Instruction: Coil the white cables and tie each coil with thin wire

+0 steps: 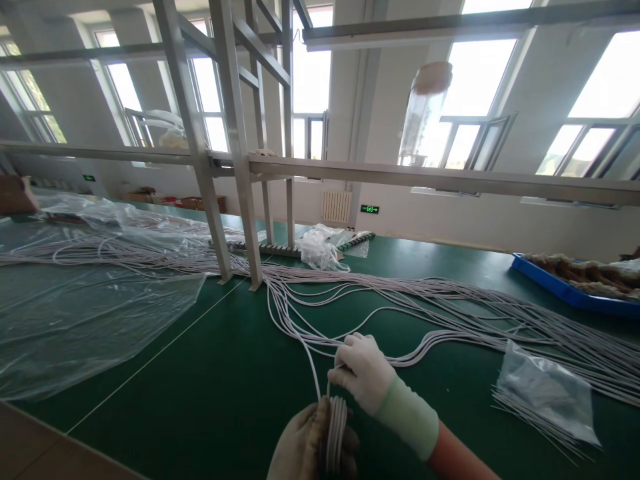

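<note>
My left hand (304, 441), in a worn, stained glove, is wrapped round a coil of light grey cable (337, 427) at the bottom of the view. A single length of the cable runs up from the coil to the long bundle of cables (410, 293) on the green table. My right hand (363, 370), in a white glove with a pale green cuff, is just above and right of the coil. Its fingers are pinched on a thin pale strand (329, 388) that comes down to the coil's top. Whether that strand is cable or a tie, I cannot tell.
A plastic bag (550, 393) lies right, beside thin loose strips (537, 427). Metal rack posts (240, 200) stand on the table (210, 373). Plastic sheeting (100, 327) spreads left, crumpled plastic (323, 247) lies behind, and a blue tray (565, 290) sits far right.
</note>
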The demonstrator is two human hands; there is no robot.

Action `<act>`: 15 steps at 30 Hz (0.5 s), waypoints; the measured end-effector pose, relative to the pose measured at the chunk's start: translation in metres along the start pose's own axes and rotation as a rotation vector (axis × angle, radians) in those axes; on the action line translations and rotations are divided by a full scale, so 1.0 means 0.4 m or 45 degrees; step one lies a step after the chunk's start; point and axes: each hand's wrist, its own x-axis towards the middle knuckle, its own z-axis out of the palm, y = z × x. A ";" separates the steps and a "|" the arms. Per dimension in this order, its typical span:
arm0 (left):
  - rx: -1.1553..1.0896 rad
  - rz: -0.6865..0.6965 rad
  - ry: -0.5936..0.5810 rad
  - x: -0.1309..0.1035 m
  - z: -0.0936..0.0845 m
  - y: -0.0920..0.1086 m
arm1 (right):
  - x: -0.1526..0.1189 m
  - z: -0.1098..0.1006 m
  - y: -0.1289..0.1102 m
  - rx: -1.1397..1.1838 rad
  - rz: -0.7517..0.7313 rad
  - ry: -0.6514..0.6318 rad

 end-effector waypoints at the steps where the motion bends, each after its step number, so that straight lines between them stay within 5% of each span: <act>1: 0.044 0.022 0.045 0.010 -0.006 -0.006 | -0.001 0.006 -0.018 -0.091 0.001 -0.007; 5: 0.291 0.176 0.311 0.039 -0.057 -0.031 | -0.017 0.091 -0.049 -0.352 -0.070 -0.047; 9: 0.314 0.345 0.452 0.059 -0.105 -0.059 | -0.066 0.221 -0.026 -0.214 -0.193 0.132; 12: 0.073 0.350 0.361 0.064 -0.100 -0.052 | -0.120 0.285 -0.003 -0.037 -0.167 0.239; 15: -0.333 0.225 0.182 0.055 -0.062 -0.018 | -0.159 0.295 0.015 0.006 -0.134 0.240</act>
